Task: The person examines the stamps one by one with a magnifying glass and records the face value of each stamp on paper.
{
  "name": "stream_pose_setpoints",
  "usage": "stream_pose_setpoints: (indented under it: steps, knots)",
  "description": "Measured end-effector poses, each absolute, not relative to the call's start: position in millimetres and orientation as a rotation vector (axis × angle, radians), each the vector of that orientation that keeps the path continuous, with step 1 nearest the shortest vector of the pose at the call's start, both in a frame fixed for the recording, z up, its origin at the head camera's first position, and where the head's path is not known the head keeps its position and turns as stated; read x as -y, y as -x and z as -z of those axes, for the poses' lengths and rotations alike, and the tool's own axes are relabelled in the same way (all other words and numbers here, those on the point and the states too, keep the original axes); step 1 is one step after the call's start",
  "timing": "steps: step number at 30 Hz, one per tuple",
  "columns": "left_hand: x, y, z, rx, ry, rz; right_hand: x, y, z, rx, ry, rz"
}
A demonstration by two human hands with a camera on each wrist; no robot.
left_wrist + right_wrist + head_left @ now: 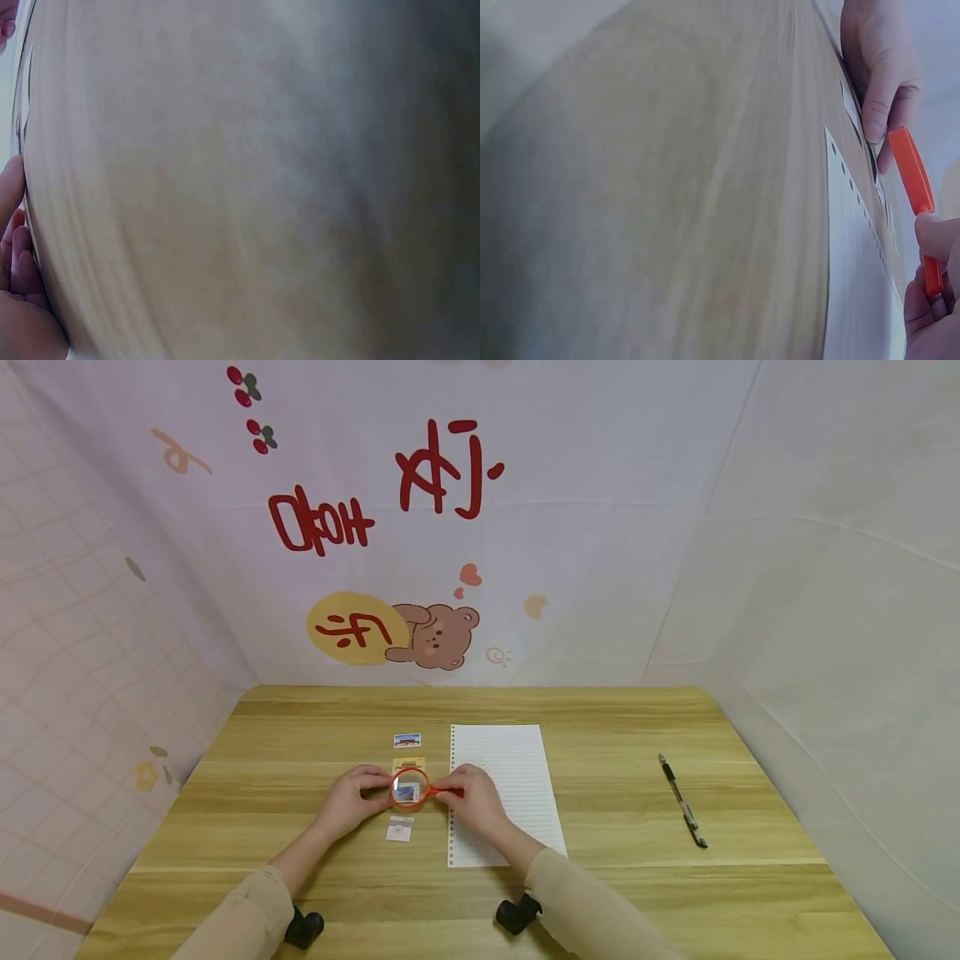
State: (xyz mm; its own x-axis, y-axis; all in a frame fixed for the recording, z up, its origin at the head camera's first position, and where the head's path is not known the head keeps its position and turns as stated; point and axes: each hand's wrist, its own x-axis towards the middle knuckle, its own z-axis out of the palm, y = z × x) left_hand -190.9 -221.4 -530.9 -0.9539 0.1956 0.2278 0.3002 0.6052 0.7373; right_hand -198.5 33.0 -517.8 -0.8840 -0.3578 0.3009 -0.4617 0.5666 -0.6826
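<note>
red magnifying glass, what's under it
Through the lens of the red magnifying glass, a small blue-pictured card shows; the rim overlaps the lower part of a yellow card. Whatever lies directly beneath the right hand on the handle is hidden.

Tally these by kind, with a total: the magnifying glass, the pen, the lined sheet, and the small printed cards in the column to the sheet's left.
Small printed cards: 4
Magnifying glass: 1
Lined sheet: 1
Pen: 1
Total: 7
</note>
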Motion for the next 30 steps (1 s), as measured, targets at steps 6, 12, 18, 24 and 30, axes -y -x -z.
stream_pose_setpoints:
  steps: [6, 12, 18, 24, 30]
  knots:
    - [220.8, 189.2, 528.4, 2.712, 0.436, 1.283, -49.6, 199.4, 514.8, 2.619, -0.704, -1.249]
    - [220.3, 189.1, 527.4, 2.725, 0.44, 1.279, -92.1, 203.8, 517.5, 2.572, -0.592, -1.291]
    - [220.6, 190.1, 527.9, 2.729, 0.435, 1.269, -146.0, 210.3, 520.1, 2.481, -0.437, -1.347]
    - [220.3, 189.9, 526.0, 2.744, 0.428, 1.258, -198.7, 211.8, 520.2, 2.499, -0.267, -1.338]
    - [220.1, 189.7, 526.2, 2.749, 0.425, 1.254, -241.9, 210.7, 516.3, 2.512, -0.1, -1.35]
